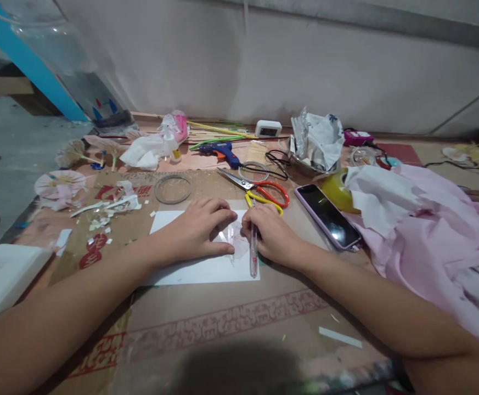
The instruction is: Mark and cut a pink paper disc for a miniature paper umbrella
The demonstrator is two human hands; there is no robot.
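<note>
My left hand point(200, 227) lies on a white sheet of paper point(190, 270), its fingertips pressing down a small translucent pink piece point(239, 247). My right hand point(269, 233) is closed around a slim clear pen-like tool point(254, 258), which lies along the sheet's right edge beside the pink piece. Both hands meet over the sheet's upper right part, on the cardboard-covered table point(223, 318).
Orange-handled and yellow-handled scissors point(264, 192) lie just beyond my hands. A phone point(327, 215) lies to the right, next to pink and white tissue paper point(424, 230). A blue glue gun point(223, 151), a tape ring point(173, 188), paper scraps point(107, 208) and small paper umbrellas point(60, 186) lie behind and to the left.
</note>
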